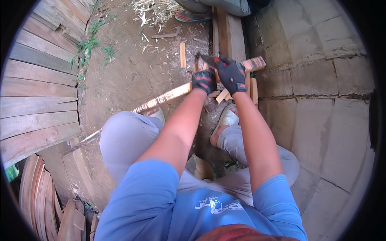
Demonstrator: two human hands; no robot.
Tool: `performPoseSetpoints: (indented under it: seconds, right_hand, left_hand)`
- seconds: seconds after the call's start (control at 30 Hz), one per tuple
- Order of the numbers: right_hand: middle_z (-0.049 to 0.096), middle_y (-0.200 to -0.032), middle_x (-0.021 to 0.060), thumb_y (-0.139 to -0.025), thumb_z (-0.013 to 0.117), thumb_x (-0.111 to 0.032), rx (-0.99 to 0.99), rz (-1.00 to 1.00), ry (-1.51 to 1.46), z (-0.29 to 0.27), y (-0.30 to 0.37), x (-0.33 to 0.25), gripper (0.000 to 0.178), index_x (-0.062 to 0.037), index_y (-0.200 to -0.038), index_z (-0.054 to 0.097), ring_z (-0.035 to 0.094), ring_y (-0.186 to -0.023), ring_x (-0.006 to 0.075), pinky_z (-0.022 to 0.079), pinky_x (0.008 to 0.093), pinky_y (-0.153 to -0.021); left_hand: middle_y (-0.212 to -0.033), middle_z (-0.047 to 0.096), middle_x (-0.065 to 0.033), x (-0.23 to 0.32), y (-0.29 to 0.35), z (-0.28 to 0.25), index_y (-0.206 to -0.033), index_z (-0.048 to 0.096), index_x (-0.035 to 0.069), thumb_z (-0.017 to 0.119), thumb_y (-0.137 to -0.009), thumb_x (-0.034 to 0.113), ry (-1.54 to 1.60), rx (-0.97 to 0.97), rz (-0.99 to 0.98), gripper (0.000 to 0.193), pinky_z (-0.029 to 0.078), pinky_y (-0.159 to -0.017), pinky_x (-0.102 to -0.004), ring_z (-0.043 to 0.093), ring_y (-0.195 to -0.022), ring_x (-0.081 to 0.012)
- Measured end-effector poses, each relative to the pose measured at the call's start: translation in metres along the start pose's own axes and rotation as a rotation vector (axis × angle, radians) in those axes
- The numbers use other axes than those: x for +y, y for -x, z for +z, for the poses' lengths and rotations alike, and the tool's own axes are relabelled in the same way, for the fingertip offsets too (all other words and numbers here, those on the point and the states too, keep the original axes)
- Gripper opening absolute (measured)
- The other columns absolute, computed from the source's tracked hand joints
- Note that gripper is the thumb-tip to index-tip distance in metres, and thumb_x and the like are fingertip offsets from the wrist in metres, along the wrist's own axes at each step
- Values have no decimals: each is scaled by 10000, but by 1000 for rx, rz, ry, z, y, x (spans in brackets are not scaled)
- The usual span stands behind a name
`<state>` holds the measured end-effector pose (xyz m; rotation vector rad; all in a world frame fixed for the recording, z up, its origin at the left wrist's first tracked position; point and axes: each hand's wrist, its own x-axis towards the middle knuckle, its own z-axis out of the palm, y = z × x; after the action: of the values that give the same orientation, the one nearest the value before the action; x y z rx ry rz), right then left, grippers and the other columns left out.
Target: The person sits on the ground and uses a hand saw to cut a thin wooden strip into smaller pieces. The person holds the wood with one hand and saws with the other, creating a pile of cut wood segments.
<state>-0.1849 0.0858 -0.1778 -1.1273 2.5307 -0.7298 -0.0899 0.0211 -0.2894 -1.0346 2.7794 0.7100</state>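
A long rough-edged wooden strip (pixel 171 94) runs slantwise from beside my left knee up to the right, passing under both hands. My left hand (pixel 204 81), in a black glove with red marks, is closed around the strip. Just to its right, my right hand (pixel 232 75), in a matching glove, is closed on a tool with a dark blade (pixel 209 60), which looks like a knife. The blade points left, above the strip, and a bit of red shows beside the fingers. The strip's far end (pixel 255 64) sticks out past my right hand. My fingers hide the tool's handle.
Short wood offcuts (pixel 222 95) lie under my hands, and a small slat (pixel 183 55) rests on the dirt. A wooden beam (pixel 229 34) stretches ahead, near another person's sandalled foot (pixel 193 16) and pale shavings (pixel 155 10). A block wall (pixel 313 80) stands right; planks (pixel 38 84) line the left.
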Motion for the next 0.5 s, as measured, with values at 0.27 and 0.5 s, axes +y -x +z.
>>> performPoseSetpoints:
  seconds: [0.27, 0.5]
  right_hand:
    - [726, -1378, 183, -1011, 624, -431, -36, -36, -16, 8, 10, 24, 482, -151, -1387, 739, 673, -1291, 385, 521, 440, -1103]
    - [744, -1352, 208, -1055, 692, -309, 127, -85, -211, 0, 64, 45, 444, -177, -1479, 688, 709, -1284, 332, 534, 409, -1073]
  left_hand:
    - [-1284, 754, -230, 3, 8, -14, -1312, 741, 73, 649, -916, 358, 73, -75, 60, 496, 574, -1042, -458, 743, -1188, -354]
    - [-1286, 755, -233, -9, -20, -29, -1206, 801, 41, 814, -754, 485, 121, -263, 120, 633, 584, -1049, -446, 740, -1194, -363]
